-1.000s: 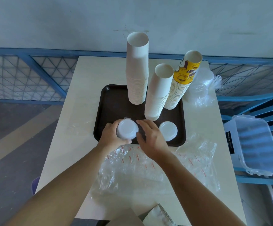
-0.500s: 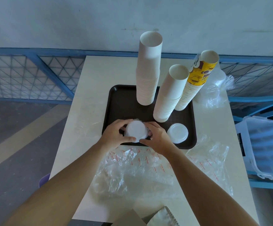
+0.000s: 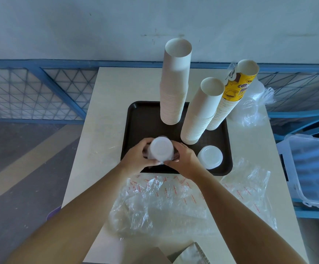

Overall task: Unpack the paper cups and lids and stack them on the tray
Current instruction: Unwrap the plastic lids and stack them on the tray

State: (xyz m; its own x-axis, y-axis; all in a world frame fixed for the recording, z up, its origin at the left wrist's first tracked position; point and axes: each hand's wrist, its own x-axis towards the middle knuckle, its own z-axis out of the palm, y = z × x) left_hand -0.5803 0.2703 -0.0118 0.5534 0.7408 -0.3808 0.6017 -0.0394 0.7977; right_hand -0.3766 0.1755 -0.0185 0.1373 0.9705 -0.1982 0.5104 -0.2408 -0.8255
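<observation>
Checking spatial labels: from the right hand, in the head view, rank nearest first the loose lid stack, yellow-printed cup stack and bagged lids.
From the right hand:
1. loose lid stack, just right of it, on the tray.
2. yellow-printed cup stack, tray's far right.
3. bagged lids, off the tray, far right corner.

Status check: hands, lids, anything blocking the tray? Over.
Left hand, right hand both grip a lid stack at the near edge of the tray. Second lid stack on tray, to its right. Cup stacks behind, plastic bags in front; nothing blocking.
</observation>
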